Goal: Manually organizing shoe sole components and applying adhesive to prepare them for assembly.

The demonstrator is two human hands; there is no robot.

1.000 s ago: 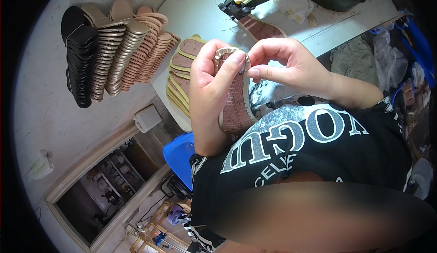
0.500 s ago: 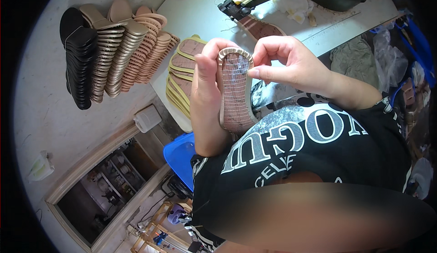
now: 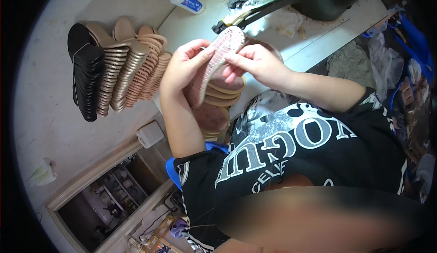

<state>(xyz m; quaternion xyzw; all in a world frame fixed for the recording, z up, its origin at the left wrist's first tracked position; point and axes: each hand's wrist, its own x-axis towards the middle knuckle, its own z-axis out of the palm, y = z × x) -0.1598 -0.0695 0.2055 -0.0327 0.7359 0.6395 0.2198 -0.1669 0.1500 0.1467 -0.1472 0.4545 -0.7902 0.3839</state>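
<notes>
A pink shoe insole [image 3: 214,65] with a pale, gathered edge is held up over the table, tilted with its rounded end up and away. My left hand [image 3: 187,61] grips its left side, thumb on the face. On the other side, my right hand [image 3: 255,64] pinches the edge near the upper end between thumb and fingers. Below the held insole lies a stack of insoles [image 3: 223,99] with yellowish rims, partly covered by it. Another insole [image 3: 271,48] on the table shows partly behind my right hand.
Several stacks of insoles in black [image 3: 86,71], gold [image 3: 125,71] and pink [image 3: 148,66] stand at the left. A white bottle [image 3: 189,2] with a blue label lies on the white table [image 3: 314,39]. A dark machine [image 3: 327,0] occupies the far side; a blue container [image 3: 172,171] is below.
The insole has turned and tilted, moving left and up with both hands. My left hand has shifted left along with it. The camera view has shifted, showing more of the table's far side.
</notes>
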